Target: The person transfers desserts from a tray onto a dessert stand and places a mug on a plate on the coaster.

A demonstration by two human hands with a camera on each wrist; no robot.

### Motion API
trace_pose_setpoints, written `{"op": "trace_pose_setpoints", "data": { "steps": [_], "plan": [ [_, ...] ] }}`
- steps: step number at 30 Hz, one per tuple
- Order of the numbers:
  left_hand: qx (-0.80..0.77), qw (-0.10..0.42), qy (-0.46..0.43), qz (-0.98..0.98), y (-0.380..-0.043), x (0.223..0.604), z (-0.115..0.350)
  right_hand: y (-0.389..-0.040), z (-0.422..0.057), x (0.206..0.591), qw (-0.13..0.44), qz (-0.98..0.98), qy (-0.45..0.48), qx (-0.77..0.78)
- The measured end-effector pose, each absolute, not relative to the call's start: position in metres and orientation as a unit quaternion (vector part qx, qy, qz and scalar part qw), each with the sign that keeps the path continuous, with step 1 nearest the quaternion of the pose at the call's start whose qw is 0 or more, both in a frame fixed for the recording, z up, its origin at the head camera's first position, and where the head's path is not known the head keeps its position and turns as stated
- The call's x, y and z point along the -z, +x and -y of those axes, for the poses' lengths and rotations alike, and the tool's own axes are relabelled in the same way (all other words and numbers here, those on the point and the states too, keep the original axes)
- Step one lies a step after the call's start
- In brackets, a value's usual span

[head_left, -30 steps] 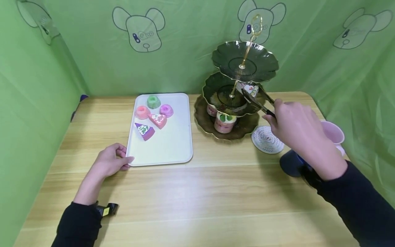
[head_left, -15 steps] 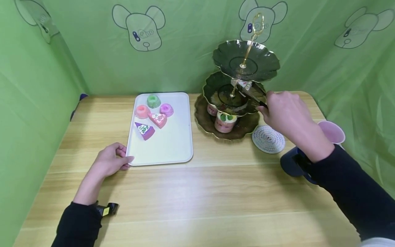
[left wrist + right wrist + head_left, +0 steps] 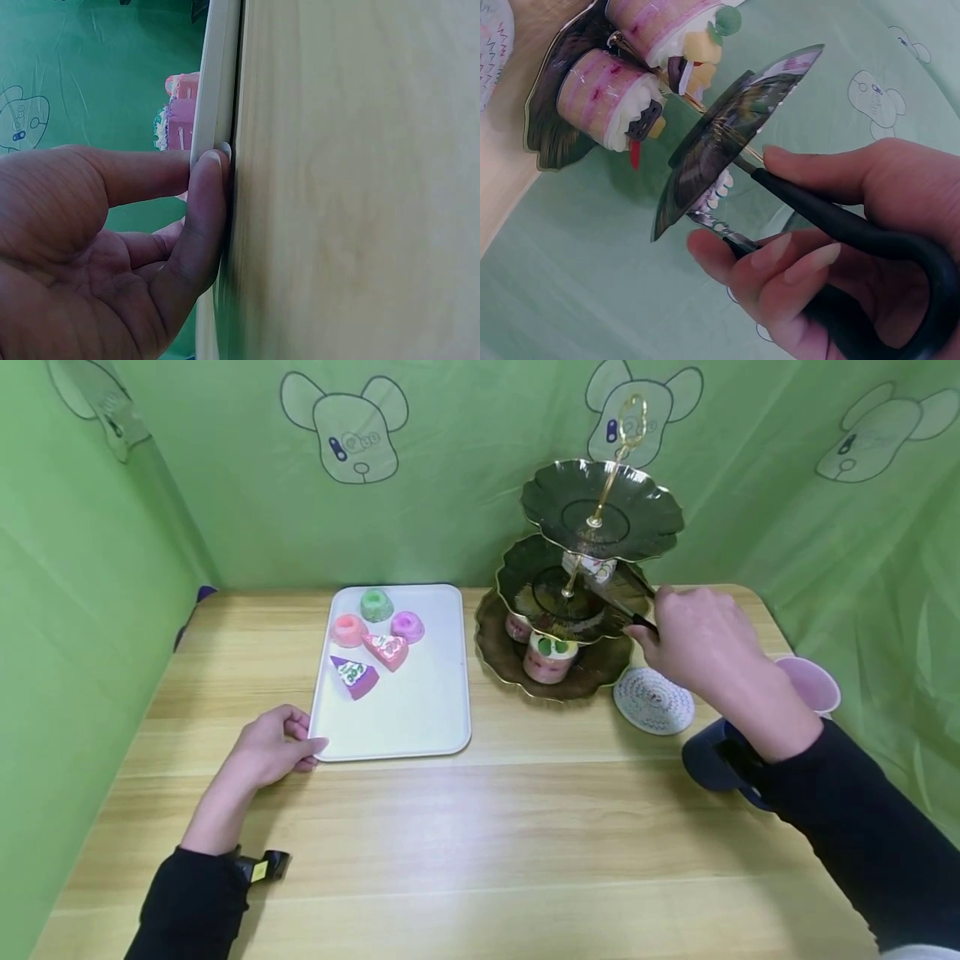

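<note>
My left hand (image 3: 273,747) pinches the near left corner of a white tray (image 3: 405,718), thumb on top of its rim. Two cake slices (image 3: 355,677) and several ring-shaped sweets (image 3: 407,627) lie on that tray. In my right hand (image 3: 705,631) are black-handled tongs (image 3: 832,210), which reach onto the middle tier of a dark, gold-rimmed three-tier stand (image 3: 517,572). The tong tips are at a small white-and-pink cake piece (image 3: 592,566) on that tier. The upper plate partly covers it, so I cannot tell whether the tongs touch it.
Pink dessert cups (image 3: 547,660) stand on the bottom tier. By the stand lie a patterned round coaster (image 3: 654,700), a dark blue cup (image 3: 708,758) and a pink cup (image 3: 808,683) near my right forearm. Green cloth (image 3: 450,468) encloses the back and sides.
My right hand moved left with the tongs, and the cake piece shifted left and slightly back on the middle tier. In the last half second little moved. The left hand stayed at the tray.
</note>
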State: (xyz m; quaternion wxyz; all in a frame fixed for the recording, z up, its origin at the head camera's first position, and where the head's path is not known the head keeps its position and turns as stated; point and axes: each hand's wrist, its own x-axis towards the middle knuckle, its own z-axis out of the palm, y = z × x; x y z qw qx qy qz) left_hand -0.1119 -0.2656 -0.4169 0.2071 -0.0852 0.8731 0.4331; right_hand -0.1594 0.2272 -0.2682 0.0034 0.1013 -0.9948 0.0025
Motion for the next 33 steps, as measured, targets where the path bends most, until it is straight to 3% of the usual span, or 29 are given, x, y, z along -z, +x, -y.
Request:
{"op": "trace_pose_setpoints", "data": {
  "steps": [8, 18, 22, 33],
  "plan": [
    [-0.435, 0.204, -0.086, -0.873, -0.112, 0.417, 0.265, -0.128, -0.237, 0.261, 0.008, 0.995, 0.094, -0.002],
    [-0.435, 0.204, -0.087, -0.873, -0.112, 0.415, 0.265, -0.065, -0.228, 0.264, 0.178, 0.973, 0.147, -0.023],
    [-0.433, 0.203, -0.083, -0.874, -0.112, 0.414, 0.266, -0.051, -0.213, 0.269, 0.198, 0.965, 0.165, -0.048],
    [-0.435, 0.197, -0.079, -0.875, -0.111, 0.417, 0.266, -0.052, -0.157, 0.307, 0.094, 0.97, 0.205, -0.091]
  ]
}}
